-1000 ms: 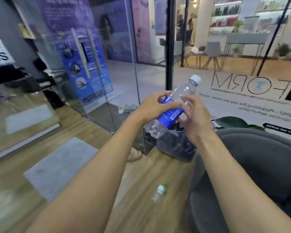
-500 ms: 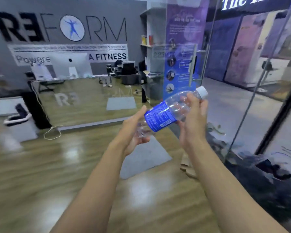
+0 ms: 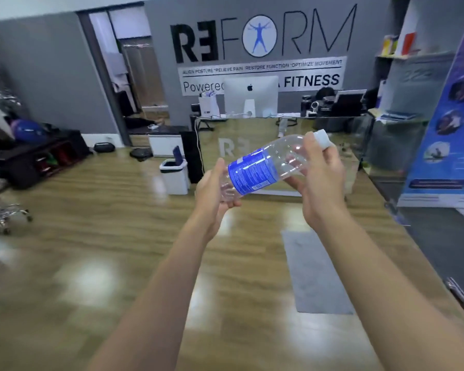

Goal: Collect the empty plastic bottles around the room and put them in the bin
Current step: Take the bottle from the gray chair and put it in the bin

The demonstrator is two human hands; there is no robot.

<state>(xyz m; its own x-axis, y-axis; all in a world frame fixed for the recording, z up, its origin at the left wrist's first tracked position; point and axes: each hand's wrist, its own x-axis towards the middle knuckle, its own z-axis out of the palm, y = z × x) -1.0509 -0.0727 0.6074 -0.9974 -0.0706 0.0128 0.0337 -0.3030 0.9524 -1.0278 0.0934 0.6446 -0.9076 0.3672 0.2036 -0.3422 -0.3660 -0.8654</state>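
I hold a clear empty plastic bottle with a blue label and a white cap, tilted with the cap up to the right, in front of my chest. My left hand cups its base. My right hand grips its neck end just below the cap. A white bin with a dark inside and a raised blue lid stands on the wooden floor across the room, left of the bottle and beside the reception desk.
A mirrored reception desk with a monitor stands ahead. A grey mat lies on the floor to the right, by a glass wall with a blue banner. A dark low shelf and a chair base sit at the left.
My view has swung left from the glass doors and the grey sofa to the reception desk and bin. The bottle stays in both hands; my left hand has slid down to its base.
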